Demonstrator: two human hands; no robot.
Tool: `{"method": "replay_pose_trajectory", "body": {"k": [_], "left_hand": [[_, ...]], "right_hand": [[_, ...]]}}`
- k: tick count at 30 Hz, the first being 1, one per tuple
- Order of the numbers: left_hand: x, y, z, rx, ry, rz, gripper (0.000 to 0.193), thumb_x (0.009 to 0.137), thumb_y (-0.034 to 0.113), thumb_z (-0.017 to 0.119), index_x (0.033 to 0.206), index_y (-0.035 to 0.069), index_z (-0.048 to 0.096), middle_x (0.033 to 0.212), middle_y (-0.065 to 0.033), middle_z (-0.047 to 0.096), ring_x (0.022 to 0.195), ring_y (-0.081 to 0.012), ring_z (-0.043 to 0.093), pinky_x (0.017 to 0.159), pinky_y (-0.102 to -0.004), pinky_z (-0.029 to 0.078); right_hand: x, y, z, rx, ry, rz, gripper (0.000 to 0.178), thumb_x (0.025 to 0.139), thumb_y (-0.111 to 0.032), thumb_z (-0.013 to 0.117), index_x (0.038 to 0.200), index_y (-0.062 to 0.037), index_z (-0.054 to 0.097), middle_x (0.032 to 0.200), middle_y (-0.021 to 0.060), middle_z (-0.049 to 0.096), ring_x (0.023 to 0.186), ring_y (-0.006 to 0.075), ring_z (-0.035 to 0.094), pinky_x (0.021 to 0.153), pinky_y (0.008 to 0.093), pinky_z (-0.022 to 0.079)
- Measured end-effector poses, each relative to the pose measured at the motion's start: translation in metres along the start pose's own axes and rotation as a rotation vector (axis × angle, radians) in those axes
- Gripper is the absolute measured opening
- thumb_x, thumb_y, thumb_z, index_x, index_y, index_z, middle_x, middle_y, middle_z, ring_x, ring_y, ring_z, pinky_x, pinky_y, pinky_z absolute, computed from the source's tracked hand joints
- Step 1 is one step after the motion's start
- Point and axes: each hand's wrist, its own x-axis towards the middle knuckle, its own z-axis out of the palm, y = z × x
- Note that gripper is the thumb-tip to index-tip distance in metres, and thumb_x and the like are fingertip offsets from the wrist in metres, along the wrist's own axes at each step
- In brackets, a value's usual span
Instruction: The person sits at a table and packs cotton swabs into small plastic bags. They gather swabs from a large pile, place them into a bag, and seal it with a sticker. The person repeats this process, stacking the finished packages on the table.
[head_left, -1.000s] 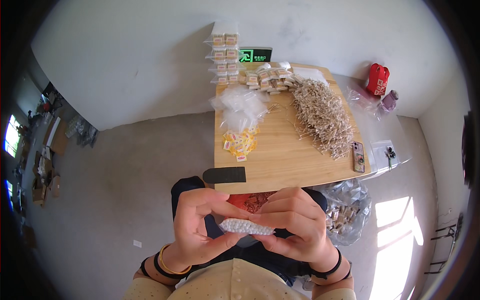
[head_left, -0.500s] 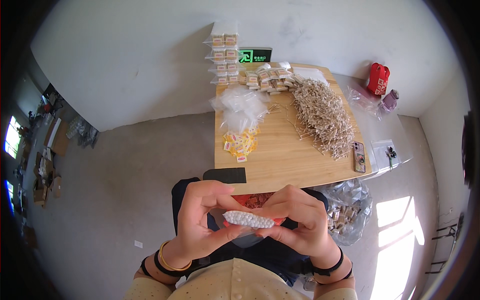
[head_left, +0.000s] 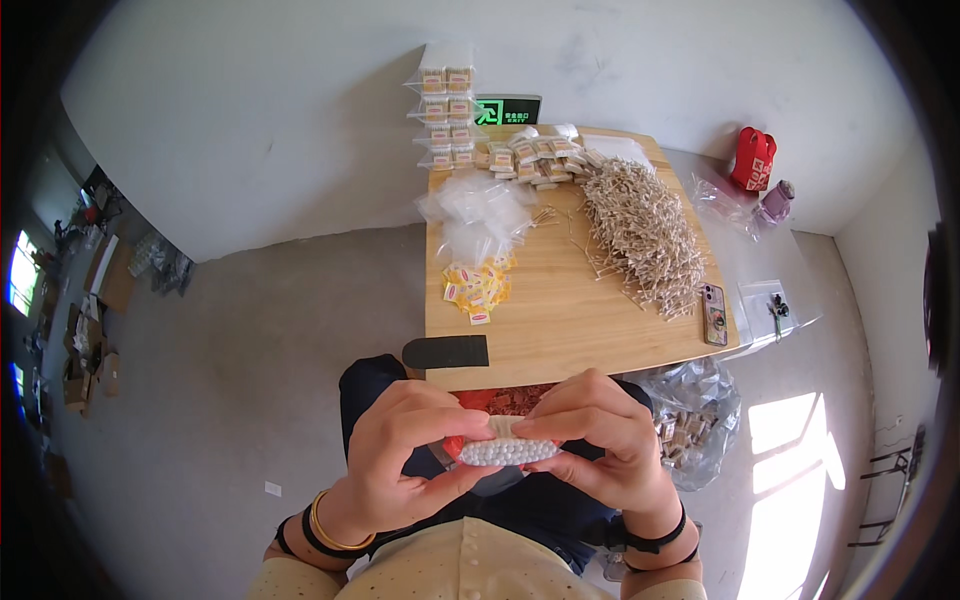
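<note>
Between my two hands, in front of the table's near edge, is a bundle of cotton swabs [head_left: 508,454] with its white tips facing me. My left hand [head_left: 400,460] pinches its left end, fingers above and thumb below. At the right end, my right hand [head_left: 605,435] grips it the same way. I cannot tell whether clear film wraps the bundle. On the wooden table [head_left: 560,340] lie a big heap of loose cotton swabs [head_left: 640,235], a pile of clear bags [head_left: 478,220] and small yellow printed cards [head_left: 477,288].
Packed swabs [head_left: 540,157] lie at the table's back, beside a tall stack of packs [head_left: 446,110]. A dark flat piece [head_left: 445,351] sits at the near left corner, a phone [head_left: 714,314] at the right edge. A clear sack of packs [head_left: 695,425] stands right of my legs.
My fingers have shifted on the swab bundle, and more of its top side shows between them. Both hands stay closed on it. The things on the table have not moved.
</note>
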Motion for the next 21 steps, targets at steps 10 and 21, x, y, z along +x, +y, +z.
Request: {"method": "replay_pose_trajectory", "body": {"k": [10, 21], "left_hand": [[-0.003, 0.006, -0.004, 0.044, -0.061, 0.000, 0.042, 0.068, 0.006, 0.088, 0.105, 0.013, 0.070, 0.091, 0.0008, 0.075, 0.077, -0.0161, 0.067, 0.079, -0.0318, 0.044], [-0.014, -0.007, -0.003, -0.090, 0.030, 0.038, 0.048, 0.072, 0.006, 0.088, 0.112, 0.010, 0.063, 0.091, -0.0004, 0.075, 0.077, -0.0148, 0.066, 0.073, -0.0302, 0.038]], "right_hand": [[-0.001, 0.002, 0.005, -0.058, -0.033, -0.093, 0.038, 0.073, -0.011, 0.085, 0.109, -0.0077, 0.074, 0.104, 0.0047, 0.071, 0.092, 0.0239, 0.064, 0.080, 0.0357, 0.051], [-0.007, 0.005, 0.010, 0.022, 0.044, 0.006, 0.038, 0.073, -0.009, 0.085, 0.109, -0.0070, 0.074, 0.098, 0.0057, 0.068, 0.089, 0.0239, 0.063, 0.079, 0.0359, 0.050]]}}
